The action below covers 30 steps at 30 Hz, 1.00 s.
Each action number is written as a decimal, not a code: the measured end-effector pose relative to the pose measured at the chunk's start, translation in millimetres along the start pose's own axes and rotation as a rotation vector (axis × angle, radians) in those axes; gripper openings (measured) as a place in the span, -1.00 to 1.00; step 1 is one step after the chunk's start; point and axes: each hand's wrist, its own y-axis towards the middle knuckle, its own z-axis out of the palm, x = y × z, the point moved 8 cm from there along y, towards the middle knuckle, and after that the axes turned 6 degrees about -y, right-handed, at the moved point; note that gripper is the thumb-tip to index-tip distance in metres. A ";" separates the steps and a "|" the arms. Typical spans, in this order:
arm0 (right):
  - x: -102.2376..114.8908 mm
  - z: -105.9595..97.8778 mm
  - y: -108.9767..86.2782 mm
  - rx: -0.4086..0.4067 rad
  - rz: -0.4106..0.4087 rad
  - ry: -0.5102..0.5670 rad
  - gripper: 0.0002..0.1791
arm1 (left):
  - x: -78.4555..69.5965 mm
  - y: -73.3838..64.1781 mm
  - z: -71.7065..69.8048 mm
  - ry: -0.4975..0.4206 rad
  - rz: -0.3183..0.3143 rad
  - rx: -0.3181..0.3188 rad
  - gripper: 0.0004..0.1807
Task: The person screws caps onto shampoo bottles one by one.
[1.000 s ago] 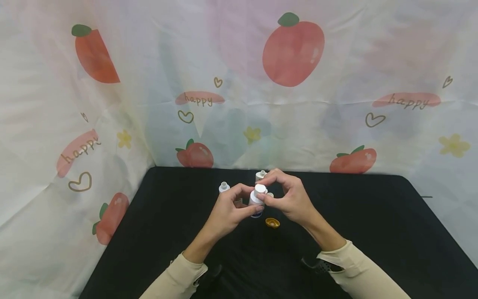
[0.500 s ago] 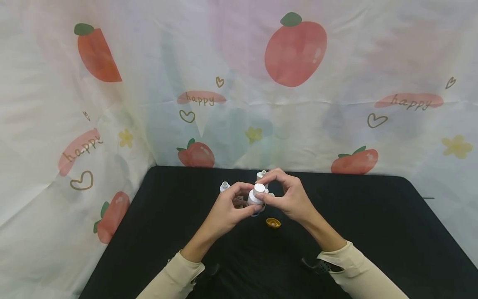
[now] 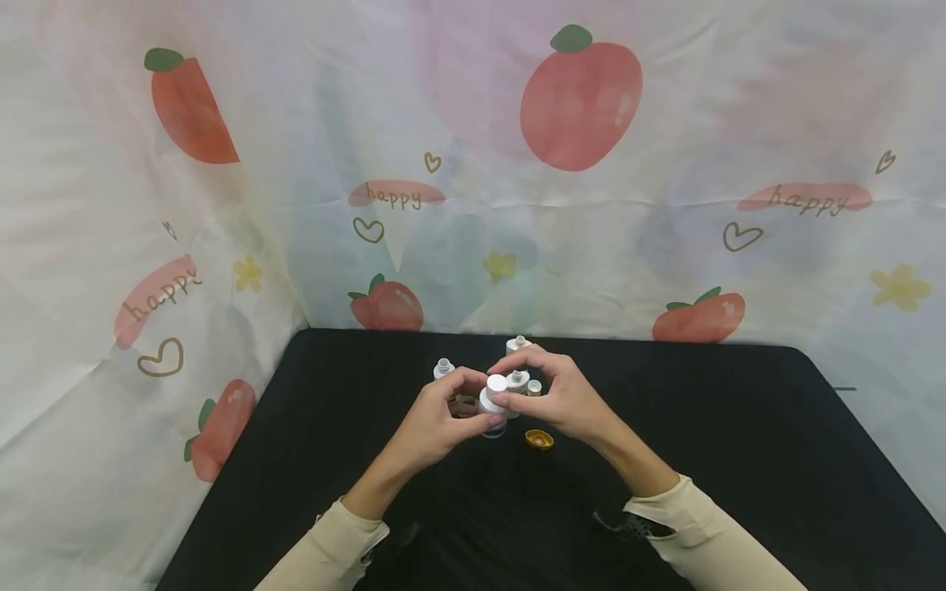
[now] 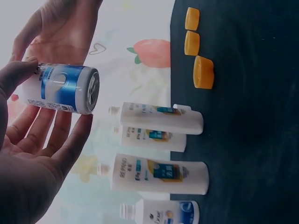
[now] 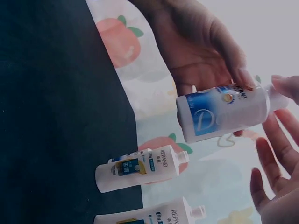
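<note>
A small white bottle with a blue label (image 5: pixel 201 114) is held above the table between both hands. My left hand (image 3: pixel 432 423) grips its body with thumb and fingers. At its top, my right hand (image 3: pixel 572 398) pinches the white cap (image 3: pixel 497 383) between thumb and fingers. In the right wrist view the bottle lies sideways across the picture, with its cap toward the right fingers. Several white bottles stand capless behind the hands, among them a tall one with a teal label (image 4: pixel 159 175) and a blue-labelled one (image 4: pixel 163 213).
A yellow cap (image 3: pixel 539 440) lies on the black table (image 3: pixel 318 427) nearer me than the bottles; more yellow caps (image 4: pixel 192 43) show in the left wrist view. Behind the table hangs a fruit-printed cloth (image 3: pixel 458 254).
Both hands have moved slightly left and down with the bottle. A standing bottle behind them now shows more fully. The right fingers remain at the cap.
</note>
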 end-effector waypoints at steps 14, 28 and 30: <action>-8.7 31.7 3.8 0.036 0.036 -0.005 -0.70 | 19.7 -19.0 -22.7 -0.006 -0.051 -0.022 -0.57; -21.7 62.2 6.4 0.047 0.004 0.023 -0.72 | 41.9 -35.9 -38.8 -0.046 -0.109 0.018 -0.56; -24.0 65.2 6.8 0.042 0.018 0.022 -0.72 | 43.7 -37.1 -40.4 -0.051 -0.110 0.025 -0.57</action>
